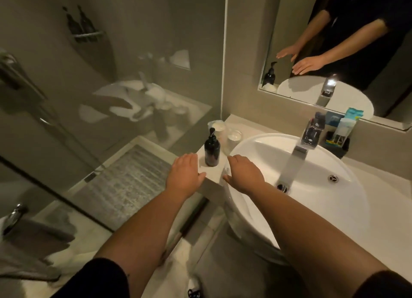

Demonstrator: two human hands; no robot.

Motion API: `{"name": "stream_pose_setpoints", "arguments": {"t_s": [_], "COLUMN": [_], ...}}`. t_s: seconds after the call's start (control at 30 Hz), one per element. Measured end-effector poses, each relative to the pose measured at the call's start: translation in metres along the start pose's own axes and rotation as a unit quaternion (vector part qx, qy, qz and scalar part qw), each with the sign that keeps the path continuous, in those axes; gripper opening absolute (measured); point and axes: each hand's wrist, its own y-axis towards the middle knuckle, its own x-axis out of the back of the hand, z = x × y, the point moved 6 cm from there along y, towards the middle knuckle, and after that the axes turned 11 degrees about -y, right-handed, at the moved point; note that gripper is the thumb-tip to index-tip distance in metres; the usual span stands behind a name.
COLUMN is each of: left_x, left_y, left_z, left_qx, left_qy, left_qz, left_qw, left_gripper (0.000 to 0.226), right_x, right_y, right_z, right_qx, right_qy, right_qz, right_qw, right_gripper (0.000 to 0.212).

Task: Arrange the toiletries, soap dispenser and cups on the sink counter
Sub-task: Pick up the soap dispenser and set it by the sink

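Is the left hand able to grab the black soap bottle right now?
Probably yes. The left hand rests open on the counter edge just beside the soap bottle, with nothing between them. The right hand sits on the other side.

This is looking like a bathroom, probably in a hotel or a home. A white round basin (312,164) with a chrome tap (298,150) is sitting on a pale stone desk (379,182), a wall mirror (289,41) is hanging above it, and a glass shower screen (111,75) is standing to the left. A dark soap dispenser (212,149), covered cups (234,137) and a black holder of packaged toiletries (337,139) are standing around the basin.
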Motion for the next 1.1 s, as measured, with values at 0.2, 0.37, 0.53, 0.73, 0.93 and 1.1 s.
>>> {"name": "stream_pose_setpoints", "arguments": {"t_s": [0.2,0.37,0.53,0.73,0.93,1.1], "left_x": [-0.011,-0.027,-0.047,-0.066,-0.074,-0.064], "left_y": [0.047,0.08,0.105,0.124,0.13,0.126], "left_z": [0.041,0.051,0.048,0.044,0.037,0.036], "left_qx": [0.014,0.024,0.036,0.053,0.069,0.068], "left_qy": [-0.052,-0.107,-0.167,-0.199,-0.225,-0.25], "left_qz": [0.039,0.084,0.103,0.103,0.102,0.111], "left_qw": [0.998,0.99,0.98,0.973,0.966,0.96], "left_gripper": [0.068,0.072,0.069,0.056,0.053,0.056], "right_x": [-0.001,-0.005,-0.009,-0.026,-0.035,-0.03], "right_y": [0.057,0.091,0.115,0.142,0.149,0.143], "right_z": [0.02,0.01,0.001,0.004,0.001,0.0], "right_qx": [-0.037,-0.07,-0.071,-0.033,-0.012,-0.007], "right_qy": [0.082,0.101,0.1,0.128,0.144,0.156], "right_qz": [0.016,0.032,0.068,0.105,0.097,0.087], "right_qw": [0.996,0.992,0.99,0.986,0.985,0.984], "right_gripper": [0.055,0.055,0.062,0.063,0.05,0.059]}}
